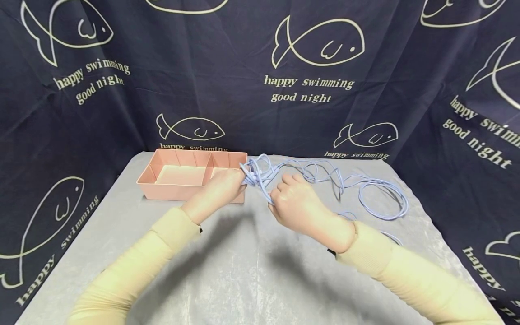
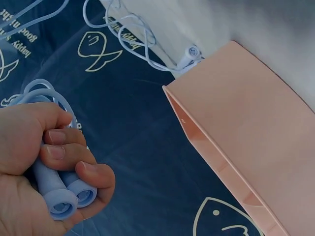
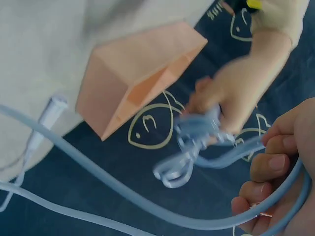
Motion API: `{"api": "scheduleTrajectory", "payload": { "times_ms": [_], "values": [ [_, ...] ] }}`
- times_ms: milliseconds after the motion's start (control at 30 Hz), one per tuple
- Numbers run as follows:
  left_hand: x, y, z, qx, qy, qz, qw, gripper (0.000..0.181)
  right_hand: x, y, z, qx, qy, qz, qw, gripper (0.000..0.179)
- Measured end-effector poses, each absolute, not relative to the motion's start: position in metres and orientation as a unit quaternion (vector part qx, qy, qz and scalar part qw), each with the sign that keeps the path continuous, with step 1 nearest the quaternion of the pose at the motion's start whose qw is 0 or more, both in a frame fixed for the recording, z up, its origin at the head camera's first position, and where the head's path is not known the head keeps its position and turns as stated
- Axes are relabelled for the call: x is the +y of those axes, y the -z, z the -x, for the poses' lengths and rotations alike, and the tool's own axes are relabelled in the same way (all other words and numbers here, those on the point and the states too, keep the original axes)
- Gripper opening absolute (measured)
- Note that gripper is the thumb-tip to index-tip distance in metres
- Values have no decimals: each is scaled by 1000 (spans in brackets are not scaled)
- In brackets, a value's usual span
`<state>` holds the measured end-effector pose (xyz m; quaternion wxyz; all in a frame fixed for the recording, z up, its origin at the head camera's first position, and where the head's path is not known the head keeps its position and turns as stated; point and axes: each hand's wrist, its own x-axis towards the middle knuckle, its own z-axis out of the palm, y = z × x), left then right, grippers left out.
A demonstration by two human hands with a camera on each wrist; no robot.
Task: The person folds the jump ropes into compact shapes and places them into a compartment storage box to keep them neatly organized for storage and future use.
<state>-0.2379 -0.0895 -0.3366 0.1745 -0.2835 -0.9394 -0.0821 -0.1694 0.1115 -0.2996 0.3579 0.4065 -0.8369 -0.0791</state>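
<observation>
My left hand (image 1: 225, 184) grips two light blue jump rope handles (image 2: 51, 189) side by side, their round ends showing below the fingers in the left wrist view. A bundle of looped jump rope cord (image 1: 255, 175) sticks out past that fist, beside the right end of the pink box (image 1: 174, 192). With fingers curled, my right hand (image 1: 298, 203) holds a length of the same blue cord (image 3: 125, 187); this cord runs between the two hands. The right wrist view catches the left hand and bundle blurred.
More blue cord (image 1: 405, 203) lies in loose coils along the back right of the grey-covered table (image 1: 227, 280). Another light blue handle (image 2: 187, 58) lies close to the box. Inside the box a divider (image 1: 207, 168) separates two compartments. Dark fish-print cloth (image 1: 243, 67) hangs behind and at both sides.
</observation>
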Motion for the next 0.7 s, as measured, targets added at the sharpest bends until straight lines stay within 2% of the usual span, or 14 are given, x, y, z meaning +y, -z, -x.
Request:
{"api": "scheduleTrajectory", "payload": {
  "times_ms": [200, 333, 700],
  "values": [
    [-89, 332, 238, -941, 98, 272, 174, 15, 108, 320, 165, -843, 95, -412, 331, 29],
    [-87, 328, 236, -940, 113, 271, 172, 18, 110, 333, 166, -843, 90, -412, 333, 27],
    [-84, 316, 228, -924, 137, 295, 202, 15, 118, 371, 178, -821, 47, -416, 388, 23]
  ]
}}
